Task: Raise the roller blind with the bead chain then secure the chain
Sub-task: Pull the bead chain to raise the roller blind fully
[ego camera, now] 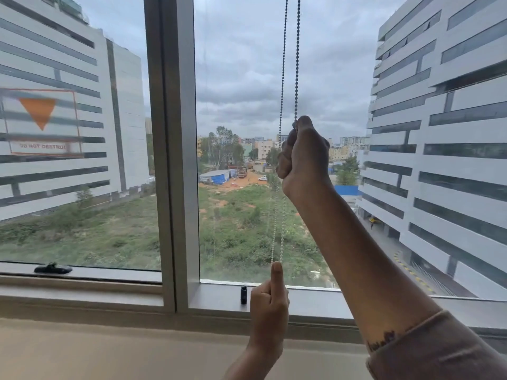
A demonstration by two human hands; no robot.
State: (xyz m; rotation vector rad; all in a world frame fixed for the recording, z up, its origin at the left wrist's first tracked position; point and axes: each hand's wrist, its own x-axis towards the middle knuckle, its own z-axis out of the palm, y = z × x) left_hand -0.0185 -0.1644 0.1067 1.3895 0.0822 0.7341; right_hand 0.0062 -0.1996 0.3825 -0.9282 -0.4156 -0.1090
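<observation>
We're fisting our right hand (303, 154) around the silvery metal bead chain (296, 58) while our left hand (270, 308) — index finger up — is hooking its bottom loop, so slack's probably risking a slip off before the small black chain clip (243, 295).

The metal bead chain (296, 56) hangs before the glass pane, right of the upright grey window frame post (175, 149), above the sill (82, 349).

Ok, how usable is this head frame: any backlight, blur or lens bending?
Head view: the overcast sky backlights the right hand, so it reads dark; the chain is sharp above the fist but smeared below it; the window sticker is blurred; wide-angle bending tilts the buildings at both edges.
</observation>
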